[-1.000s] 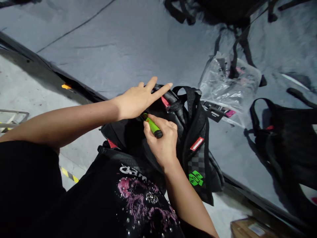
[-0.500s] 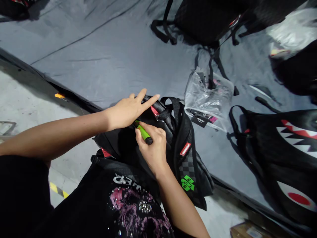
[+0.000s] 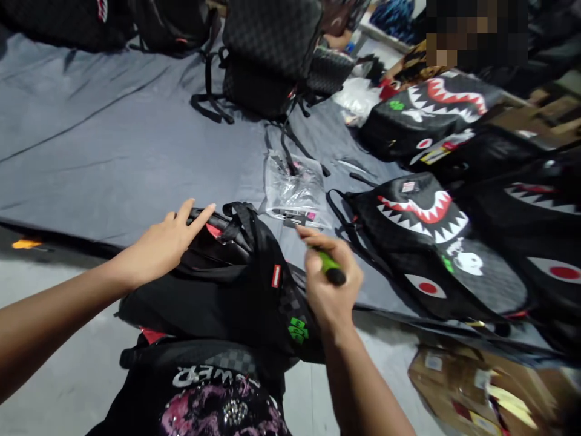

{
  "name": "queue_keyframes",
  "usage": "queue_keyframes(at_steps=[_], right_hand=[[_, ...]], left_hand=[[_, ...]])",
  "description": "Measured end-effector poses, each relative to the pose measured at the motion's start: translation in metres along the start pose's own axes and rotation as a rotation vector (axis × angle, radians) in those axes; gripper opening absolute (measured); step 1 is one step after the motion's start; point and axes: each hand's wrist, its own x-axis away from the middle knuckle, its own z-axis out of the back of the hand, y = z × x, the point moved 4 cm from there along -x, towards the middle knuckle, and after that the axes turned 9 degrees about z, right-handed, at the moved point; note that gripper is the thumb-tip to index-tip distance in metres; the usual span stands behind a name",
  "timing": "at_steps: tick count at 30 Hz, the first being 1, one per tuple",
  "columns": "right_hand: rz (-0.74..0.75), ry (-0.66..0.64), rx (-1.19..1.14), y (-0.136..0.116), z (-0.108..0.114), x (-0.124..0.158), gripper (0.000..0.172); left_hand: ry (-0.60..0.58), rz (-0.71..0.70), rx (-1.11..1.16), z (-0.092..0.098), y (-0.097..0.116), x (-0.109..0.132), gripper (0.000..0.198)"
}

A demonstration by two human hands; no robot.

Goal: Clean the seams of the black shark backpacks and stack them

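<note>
A black backpack (image 3: 204, 309) with a red tag and a green patch on its strap lies at the table's front edge, against my body. My left hand (image 3: 166, 245) rests on its upper edge with the fingers spread. Held in the curled fingers of my right hand (image 3: 333, 281) is a short green tool with a black end (image 3: 330, 266); its tip is hidden. That hand is off the bag, just right of its strap. Behind it lies a clear plastic bag (image 3: 295, 188) with a dark tag and pink items.
Shark-mouth backpacks (image 3: 422, 224) cover the right side of the grey-covered table (image 3: 113, 133). Several dark checkered backpacks (image 3: 272, 36) stand along the back. A person in a patterned sleeve (image 3: 411, 66) is at the far right. Cardboard boxes (image 3: 447, 378) sit on the floor.
My right hand has lifted the green tool off the backpack and moved right, blurred by motion. My left hand stays on the bag. The view has swung up and to the right.
</note>
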Motion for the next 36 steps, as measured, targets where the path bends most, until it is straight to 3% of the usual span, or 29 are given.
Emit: queue_keyframes(at_steps=[1,2,4,7,10,15,20,23,27,28,30,33,36], right_hand=[[-0.004,-0.001,0.192,0.026,0.007,-0.008,0.025],[-0.014,-0.121,0.394,0.055,0.006,-0.016,0.027],[-0.023,-0.52,0.718,0.112,-0.01,-0.029,0.04],[0.013,-0.759,0.764,0.167,-0.035,-0.04,0.056],[0.038,-0.83,0.721,0.186,-0.052,-0.039,0.059],[-0.007,-0.742,0.641,0.185,-0.058,-0.036,0.031],[-0.114,-0.452,0.514,0.152,-0.034,-0.045,0.031],[-0.116,-0.355,0.37,0.101,-0.015,-0.041,0.034],[-0.04,-0.174,-0.087,0.016,-0.012,-0.029,0.028],[0.002,-0.192,-0.171,-0.002,-0.019,-0.026,0.025],[0.102,-0.371,-0.213,-0.031,-0.044,-0.02,0.019],[0.189,-0.686,-0.043,-0.054,-0.083,-0.014,0.028],[0.216,-0.797,0.119,-0.068,-0.101,-0.015,0.034]], left_hand=[[0.008,-0.003,-0.023,-0.001,0.0,0.0,0.094],[0.013,-0.002,-0.057,-0.002,0.001,0.0,0.094],[0.014,0.013,-0.097,-0.004,0.001,0.0,0.095],[0.001,0.037,-0.098,-0.003,0.003,-0.001,0.097],[-0.024,0.057,-0.109,-0.001,0.005,-0.001,0.095],[-0.055,0.088,-0.154,0.003,0.009,-0.002,0.095],[-0.074,0.083,-0.114,0.005,0.009,-0.001,0.095],[-0.056,0.082,-0.09,0.005,0.009,-0.001,0.095],[-0.042,0.083,-0.015,0.007,0.01,-0.002,0.097],[-0.041,0.08,0.025,0.007,0.009,-0.001,0.098],[-0.032,0.085,0.148,0.007,0.002,0.001,0.099],[0.051,0.094,0.453,0.003,-0.016,0.012,0.085],[0.112,0.156,0.775,-0.014,-0.038,0.033,0.072]])
